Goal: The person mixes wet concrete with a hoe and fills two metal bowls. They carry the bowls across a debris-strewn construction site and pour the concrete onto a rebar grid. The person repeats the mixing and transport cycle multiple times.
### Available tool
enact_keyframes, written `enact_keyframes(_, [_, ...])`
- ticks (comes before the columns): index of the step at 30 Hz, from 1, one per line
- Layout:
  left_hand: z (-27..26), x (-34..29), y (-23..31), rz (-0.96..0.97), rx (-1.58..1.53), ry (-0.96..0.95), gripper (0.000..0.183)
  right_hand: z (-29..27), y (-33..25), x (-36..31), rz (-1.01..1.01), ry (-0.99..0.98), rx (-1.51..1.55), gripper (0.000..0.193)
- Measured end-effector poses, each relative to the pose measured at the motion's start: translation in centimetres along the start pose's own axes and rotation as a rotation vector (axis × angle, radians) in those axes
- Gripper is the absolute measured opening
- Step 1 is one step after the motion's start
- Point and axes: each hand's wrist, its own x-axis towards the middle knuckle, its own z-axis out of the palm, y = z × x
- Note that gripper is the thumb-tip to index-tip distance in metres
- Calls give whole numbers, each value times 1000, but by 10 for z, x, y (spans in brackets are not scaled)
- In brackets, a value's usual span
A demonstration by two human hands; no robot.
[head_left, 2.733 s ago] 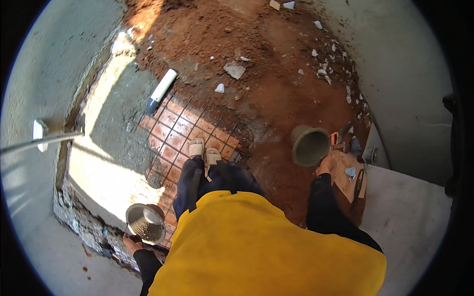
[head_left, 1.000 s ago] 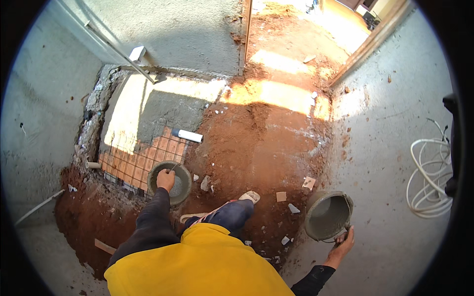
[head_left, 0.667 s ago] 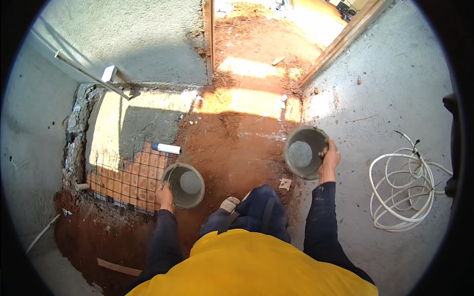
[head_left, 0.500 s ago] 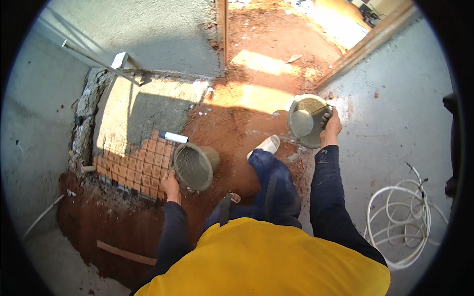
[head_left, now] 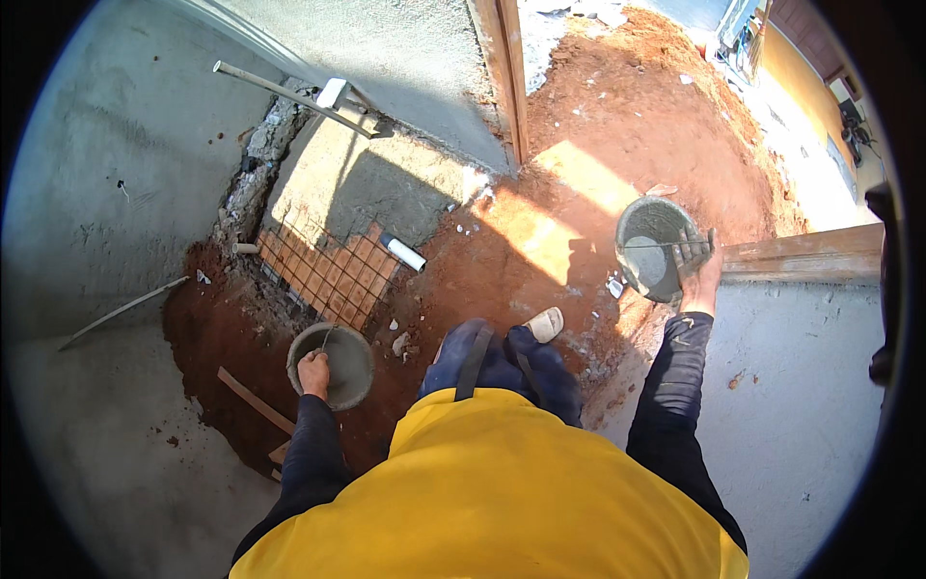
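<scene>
My left hand (head_left: 313, 373) is closed round the thin wire handle of a grey, mortar-stained bucket (head_left: 359, 371), low beside my left leg. Out to the right, my right hand (head_left: 699, 270) holds a second mortar-stained bucket (head_left: 656, 224) near the doorway. That bucket tilts so its inside shows, with a paler round patch at the bottom. Its wire handle crosses my right fingers, which stretch somewhat apart over the opening. Whether either bucket holds any mortar is hard to tell.
Ahead left, a wire mesh grid (head_left: 328, 270) lies over orange blocks, beside wet grey concrete (head_left: 381, 203). A white pipe piece (head_left: 403, 253) rests at its edge. A wooden door frame (head_left: 502, 82) borders red soil (head_left: 617, 116). A wood strip (head_left: 255, 399) lies left.
My view has turned to the right. The left bucket has come back closer to my body and now hangs more level. My right fingers have loosened from a tight grip and spread.
</scene>
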Motion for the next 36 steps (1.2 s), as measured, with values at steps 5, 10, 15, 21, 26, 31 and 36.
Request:
enact_keyframes(5, [48, -20, 30, -43, -111, 6, 20, 29, -93, 49, 24, -148, -2, 82])
enact_keyframes(10, [119, 1, 69, 17, 62, -68, 36, 43, -170, 132, -7, -47, 2, 72])
enact_keyframes(15, [246, 52, 184, 806, 943, 36, 21, 17, -257, 244, 4, 153, -44, 38])
enact_keyframes(21, [430, 2, 443, -82, 46, -255, 35, -44, -325, 323, -34, 540, 148, 41])
enact_keyframes(26, [581, -31, 638, 147, 41, -427, 29, -97, -375, 389, -64, 864, 81, 45])
enact_keyframes(31, [702, -68, 797, 364, 208, -392, 17, -179, -417, 465, -36, 1076, -164, 58])
enact_keyframes(36, [803, -136, 947, 406, 437, -246, 21, -252, -442, 445, 90, 1325, -102, 54])
